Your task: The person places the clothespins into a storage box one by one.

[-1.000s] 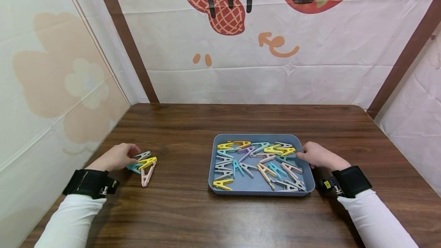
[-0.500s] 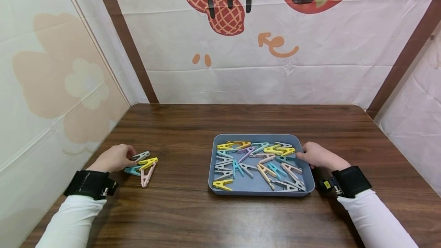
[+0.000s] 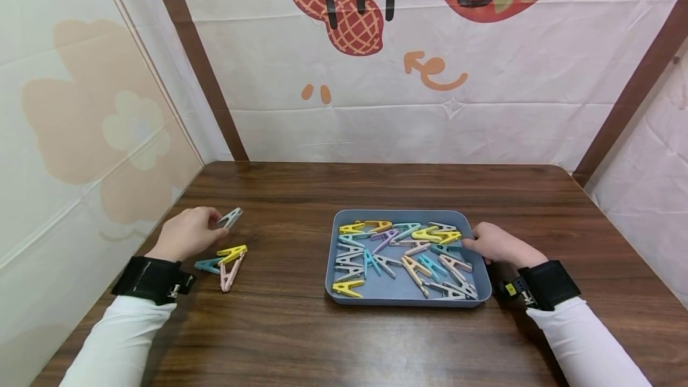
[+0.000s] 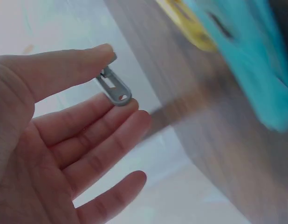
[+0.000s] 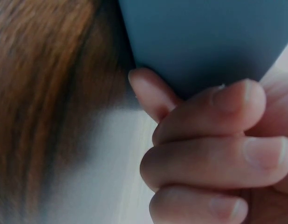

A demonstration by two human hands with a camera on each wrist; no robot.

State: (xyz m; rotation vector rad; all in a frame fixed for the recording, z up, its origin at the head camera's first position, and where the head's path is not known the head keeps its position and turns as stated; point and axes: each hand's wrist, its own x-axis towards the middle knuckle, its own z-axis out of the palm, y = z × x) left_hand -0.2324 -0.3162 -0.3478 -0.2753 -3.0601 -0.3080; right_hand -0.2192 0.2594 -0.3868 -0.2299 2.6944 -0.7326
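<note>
My left hand (image 3: 188, 233) pinches a grey clothespin (image 3: 231, 218) between thumb and fingertips, above the left of the table. In the left wrist view, the held grey clothespin (image 4: 117, 88) has one handle under the thumb and the other on the fingers. Just below this hand lie a yellow clothespin (image 3: 232, 252), a blue clothespin (image 3: 207, 265) and a pink clothespin (image 3: 231, 275), set close together. My right hand (image 3: 502, 242) grips the right rim of a blue-grey tray (image 3: 408, 301). Curled fingers (image 5: 204, 116) show against the tray's wall in the right wrist view.
Many-coloured clothespins lie spread in the tray, among them a purple clothespin (image 3: 384, 239) and a peach clothespin (image 3: 415, 275). The brown wooden table (image 3: 290, 339) is bounded by a printed white cloth (image 3: 269, 76) behind and at the sides.
The left hand has moved up and away from the three clothespins on the table, taking the grey clothespin along. The right hand and tray have stayed in place.
</note>
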